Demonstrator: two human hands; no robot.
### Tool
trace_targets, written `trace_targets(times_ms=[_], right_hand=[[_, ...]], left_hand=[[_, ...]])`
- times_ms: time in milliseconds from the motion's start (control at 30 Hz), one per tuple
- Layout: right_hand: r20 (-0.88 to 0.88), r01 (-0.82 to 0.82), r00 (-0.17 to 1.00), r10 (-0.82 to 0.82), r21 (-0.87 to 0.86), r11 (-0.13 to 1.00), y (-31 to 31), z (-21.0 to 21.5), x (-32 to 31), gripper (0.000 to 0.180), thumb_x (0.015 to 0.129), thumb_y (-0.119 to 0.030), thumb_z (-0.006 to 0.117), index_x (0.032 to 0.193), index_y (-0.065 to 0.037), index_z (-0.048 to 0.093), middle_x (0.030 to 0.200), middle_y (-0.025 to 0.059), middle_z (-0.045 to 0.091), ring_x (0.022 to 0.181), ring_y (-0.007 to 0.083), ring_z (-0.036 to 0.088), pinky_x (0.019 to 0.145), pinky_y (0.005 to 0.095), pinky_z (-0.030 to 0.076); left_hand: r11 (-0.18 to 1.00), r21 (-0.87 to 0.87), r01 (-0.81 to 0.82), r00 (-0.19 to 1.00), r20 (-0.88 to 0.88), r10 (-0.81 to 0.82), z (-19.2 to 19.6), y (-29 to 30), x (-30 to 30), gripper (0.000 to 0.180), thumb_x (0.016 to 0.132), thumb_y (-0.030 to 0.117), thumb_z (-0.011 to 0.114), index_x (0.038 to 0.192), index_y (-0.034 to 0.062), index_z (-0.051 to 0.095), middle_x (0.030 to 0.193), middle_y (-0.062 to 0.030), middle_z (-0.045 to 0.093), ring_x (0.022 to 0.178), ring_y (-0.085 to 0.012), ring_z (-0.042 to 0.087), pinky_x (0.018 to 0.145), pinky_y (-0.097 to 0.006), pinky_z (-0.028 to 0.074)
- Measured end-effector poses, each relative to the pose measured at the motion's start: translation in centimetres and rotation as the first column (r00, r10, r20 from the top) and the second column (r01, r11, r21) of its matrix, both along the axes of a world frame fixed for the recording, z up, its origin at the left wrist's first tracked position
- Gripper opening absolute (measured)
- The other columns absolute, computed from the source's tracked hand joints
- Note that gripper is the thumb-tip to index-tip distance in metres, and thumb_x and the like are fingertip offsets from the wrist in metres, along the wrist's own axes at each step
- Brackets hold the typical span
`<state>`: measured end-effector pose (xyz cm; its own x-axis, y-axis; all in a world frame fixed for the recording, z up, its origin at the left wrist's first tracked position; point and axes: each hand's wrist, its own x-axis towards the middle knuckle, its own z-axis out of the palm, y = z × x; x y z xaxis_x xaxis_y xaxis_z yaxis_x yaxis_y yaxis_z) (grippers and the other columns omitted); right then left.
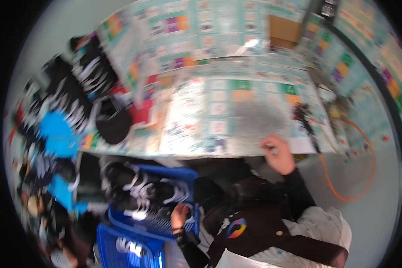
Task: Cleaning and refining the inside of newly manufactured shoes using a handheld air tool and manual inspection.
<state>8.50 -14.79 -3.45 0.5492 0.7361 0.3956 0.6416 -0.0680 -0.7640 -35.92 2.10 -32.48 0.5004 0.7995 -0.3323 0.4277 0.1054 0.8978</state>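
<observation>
At the far left, a heap of black garments with white stripes (82, 82) and some bright blue pieces (56, 131) lies piled along the counter's left end and spills downward; the picture is smeared by motion there, so single items cannot be told apart. Just right of the heap a round black cap-like thing (114, 125) rests on the counter's near left corner. Below the counter edge stands a blue plastic basket (190, 174) holding more black-and-white striped garments (143, 190), and a second blue basket (120, 250) sits lower, towards the bottom edge. The left hand (179, 216) is at the right rim of the upper basket, touching or gripping its edge with the fingers curled; the blur keeps me from telling whether it is truly closed on the rim. The counter (228, 111) itself is covered with pale teal printed sheets bearing small coloured squares, and a brown cardboard piece (283, 31) lies near its far side. Further right, the right hand (278, 154), coming out of a black sleeve, rests at the near edge of the counter with its fingers bent inward, seemingly pinching a small pale thing (272, 151) too blurred to identify. Right of that hand a thin dark tool or cable (309, 127) lies across the sheets, and an orange cable (366, 169) loops over the grey floor at the far right.
</observation>
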Motion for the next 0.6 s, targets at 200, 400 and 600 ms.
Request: trace_targets(times_ms=[200, 400, 600], right_hand=[[-0.030, -0.012, 0.999, 0.012, 0.014, 1.000, 0.5, -0.2, -2.5, 0.012, 0.087, 0.006, 0.062, 0.095, -0.003, 0.063, 0.092, 0.0059, 0.065, 0.082, 0.0162, 0.063, 0.061, 0.0266, 0.047], [0.053, -0.071, 0.996, 0.070, 0.030, 0.997, 1.3, 0.7, -3.7, 0.017, 0.083, 0.008, 0.061, 0.095, -0.004, 0.062, 0.093, 0.0086, 0.065, 0.078, 0.0207, 0.063, 0.057, 0.0280, 0.046], [0.061, -0.088, 0.994, 0.087, 0.011, 0.996, 1.5, -1.2, -2.5, 0.020, 0.076, -0.001, 0.064, 0.096, -0.005, 0.063, 0.091, 0.0156, 0.063, 0.087, 0.0381, 0.063, 0.075, 0.0439, 0.052]], left_hand=[[0.965, 0.261, 0.019, 0.998, 0.051, -0.034, 10.8, 2.5, 3.1, 0.023, 0.097, 0.018, 0.069, 0.111, 0.0008, 0.068, 0.094, -0.0080, 0.073, 0.085, -0.0146, 0.069, 0.075, -0.027, 0.053], [0.716, 0.666, -0.209, 0.977, 0.171, 0.127, 28.1, 7.8, 5.6, 0.025, 0.096, 0.011, 0.068, 0.118, -0.0005, 0.065, 0.101, -0.0133, 0.072, 0.091, -0.0203, 0.070, 0.081, -0.029, 0.054], [0.787, 0.571, -0.234, 0.960, 0.265, 0.093, 32.5, 7.4, 4.9, 0.029, 0.103, 0.002, 0.053, 0.131, -0.0051, 0.056, 0.122, -0.0145, 0.064, 0.113, -0.0198, 0.061, 0.101, -0.031, 0.047]])
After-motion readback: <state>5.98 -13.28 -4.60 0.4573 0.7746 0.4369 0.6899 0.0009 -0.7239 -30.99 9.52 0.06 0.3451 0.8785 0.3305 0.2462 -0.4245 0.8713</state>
